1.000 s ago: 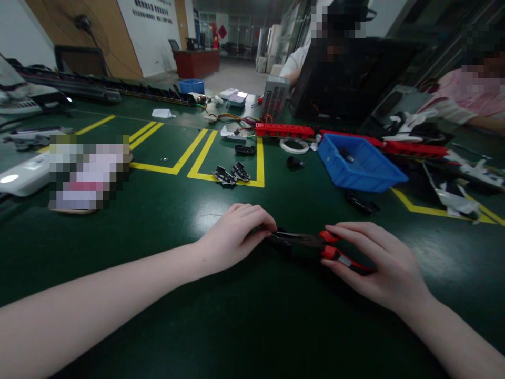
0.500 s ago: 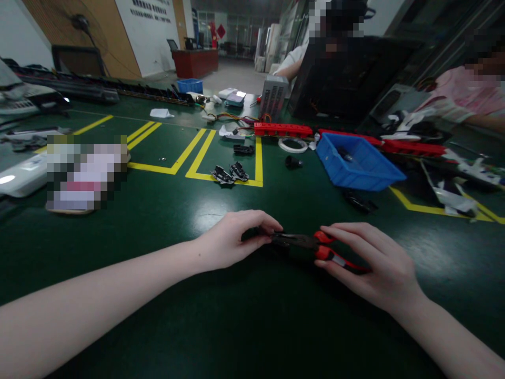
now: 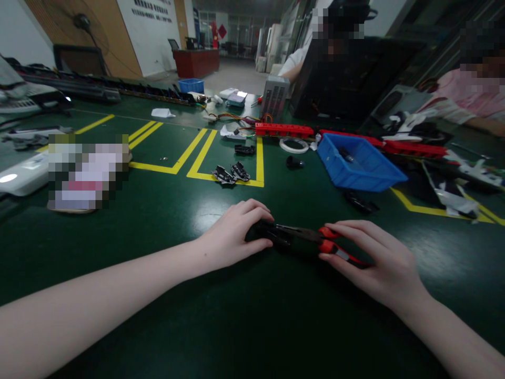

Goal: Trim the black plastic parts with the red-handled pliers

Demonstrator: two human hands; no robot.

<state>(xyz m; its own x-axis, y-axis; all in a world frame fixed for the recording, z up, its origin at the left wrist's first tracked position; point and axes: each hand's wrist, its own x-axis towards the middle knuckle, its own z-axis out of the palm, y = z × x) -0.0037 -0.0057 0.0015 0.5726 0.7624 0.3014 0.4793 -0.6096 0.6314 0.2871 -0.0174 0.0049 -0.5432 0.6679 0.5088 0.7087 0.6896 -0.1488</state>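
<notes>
On the near middle of the dark green tabletop (image 3: 236,326), the left hand (image 3: 236,226) holds a glossy black, elongated plastic-looking piece (image 3: 279,237) between its thumb and curled fingers, the piece's right end showing beyond the fingertips. From the right, the right hand (image 3: 384,260) grips long-nosed, dark metal pliers with red handles (image 3: 303,232), thumb on the near handle and fingers on the far one, the handles slightly apart. The pliers' nose points left and lies along the far side of the piece; whether it bites cannot be told. The step in hand looks like working the pliers against the piece while the left hand steadies it. The next move seems to call for a firm left hold, the nose seated squarely on the piece, and a measured squeeze clear of the left fingertips. Farther off, two jagged black-and-silver fragments (image 3: 224,175) lie left of centre, and a blue plastic bin (image 3: 355,180) stands right, with a black moulded part (image 3: 361,202) just nearer.
</notes>
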